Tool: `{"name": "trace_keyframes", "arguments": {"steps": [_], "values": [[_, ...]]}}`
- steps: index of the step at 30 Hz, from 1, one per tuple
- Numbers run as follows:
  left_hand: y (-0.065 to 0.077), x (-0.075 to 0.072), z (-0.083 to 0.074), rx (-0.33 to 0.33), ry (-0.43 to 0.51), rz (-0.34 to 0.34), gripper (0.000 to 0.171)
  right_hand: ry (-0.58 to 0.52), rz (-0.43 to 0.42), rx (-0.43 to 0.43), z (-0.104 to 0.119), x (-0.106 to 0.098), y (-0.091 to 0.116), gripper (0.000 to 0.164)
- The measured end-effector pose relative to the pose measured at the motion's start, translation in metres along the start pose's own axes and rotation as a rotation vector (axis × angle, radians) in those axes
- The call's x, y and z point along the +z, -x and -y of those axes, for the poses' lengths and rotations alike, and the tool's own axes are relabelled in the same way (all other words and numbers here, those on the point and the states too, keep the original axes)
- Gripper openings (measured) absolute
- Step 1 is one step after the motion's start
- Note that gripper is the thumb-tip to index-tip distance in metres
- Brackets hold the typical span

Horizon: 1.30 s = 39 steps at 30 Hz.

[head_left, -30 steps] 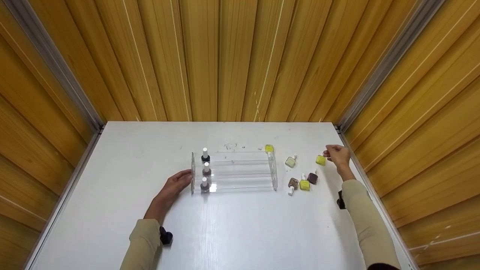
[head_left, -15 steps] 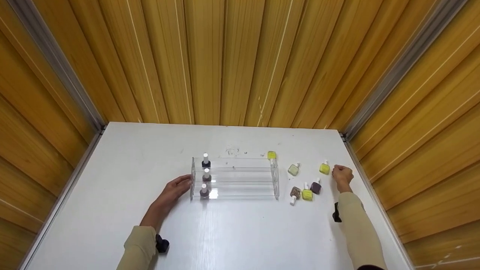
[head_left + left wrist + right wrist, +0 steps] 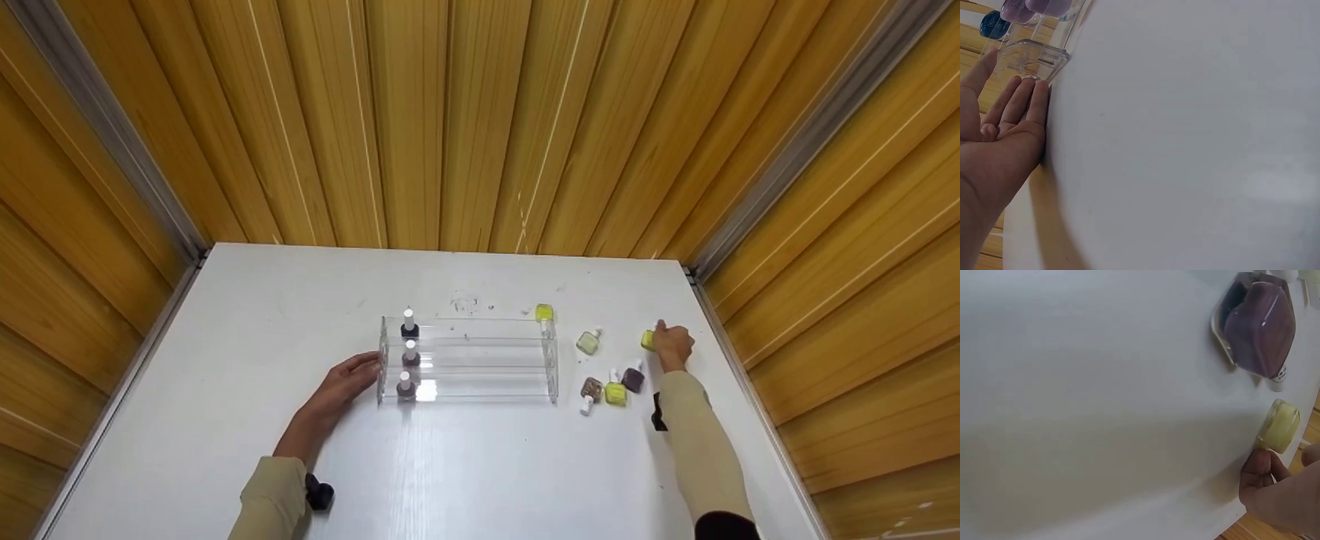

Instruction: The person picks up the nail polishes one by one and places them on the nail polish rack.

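My left hand (image 3: 346, 384) rests at the left side of a clear tiered rack (image 3: 480, 367). In the left wrist view its fingers are straight, with the tips right at the clear side panel (image 3: 1027, 53). Three dark nail polish bottles with white caps stand at the rack's left end, one per tier: back (image 3: 409, 327), middle (image 3: 411, 355) and front (image 3: 406, 386). At the far right, my right hand (image 3: 673, 348) pinches a yellow nail polish bottle (image 3: 1282, 426) at its cap end, fingers curled. The cap is hidden by the hand.
Left of my right hand lie a pale green bottle (image 3: 588, 343), a glittery brown one (image 3: 592, 388), another yellow one (image 3: 616, 395) and a dark purple one (image 3: 633, 380). One more yellow bottle (image 3: 544, 311) lies behind the rack's right end. Wood-patterned walls (image 3: 480, 127) enclose the white table (image 3: 480, 480).
My right hand has moved off to the right of the yellow bottle and come back left to its cap end. My left hand stays at the rack. The head view has shifted slightly.
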<state>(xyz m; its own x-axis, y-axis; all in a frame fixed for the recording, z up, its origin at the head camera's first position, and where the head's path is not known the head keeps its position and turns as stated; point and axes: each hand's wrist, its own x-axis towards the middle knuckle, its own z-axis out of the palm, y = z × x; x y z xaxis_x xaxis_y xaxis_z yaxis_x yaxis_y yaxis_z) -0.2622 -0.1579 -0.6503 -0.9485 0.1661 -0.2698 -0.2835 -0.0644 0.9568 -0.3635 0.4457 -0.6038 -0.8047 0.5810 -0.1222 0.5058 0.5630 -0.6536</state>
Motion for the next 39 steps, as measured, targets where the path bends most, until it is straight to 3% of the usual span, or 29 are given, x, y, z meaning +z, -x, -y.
{"name": "trace_keyframes", "arguments": {"steps": [7, 13, 20, 27, 33, 39], "values": [[0.002, -0.002, 0.001, -0.004, 0.025, 0.035, 0.053, -0.021, 0.012, -0.01, 0.004, -0.003, 0.012, 0.042], [0.0, -0.004, -0.001, -0.003, -0.001, 0.006, 0.054, 0.001, 0.093, -0.04, 0.007, -0.013, 0.018, 0.044], [-0.009, 0.0, -0.004, 0.005, -0.012, 0.026, 0.055, -0.109, 0.236, 0.023, 0.0, -0.028, 0.021, 0.059], [-0.009, -0.002, -0.005, 0.002, -0.009, 0.018, 0.057, -0.274, 0.373, -0.018, -0.008, -0.033, 0.022, 0.058], [-0.004, -0.002, -0.002, -0.013, -0.008, 0.029, 0.056, -0.301, 0.38, -0.055, -0.02, -0.032, 0.027, 0.06], [0.001, -0.003, 0.001, 0.001, 0.01, 0.035, 0.055, -0.426, 0.382, -0.118, -0.022, -0.035, 0.035, 0.057]]}}
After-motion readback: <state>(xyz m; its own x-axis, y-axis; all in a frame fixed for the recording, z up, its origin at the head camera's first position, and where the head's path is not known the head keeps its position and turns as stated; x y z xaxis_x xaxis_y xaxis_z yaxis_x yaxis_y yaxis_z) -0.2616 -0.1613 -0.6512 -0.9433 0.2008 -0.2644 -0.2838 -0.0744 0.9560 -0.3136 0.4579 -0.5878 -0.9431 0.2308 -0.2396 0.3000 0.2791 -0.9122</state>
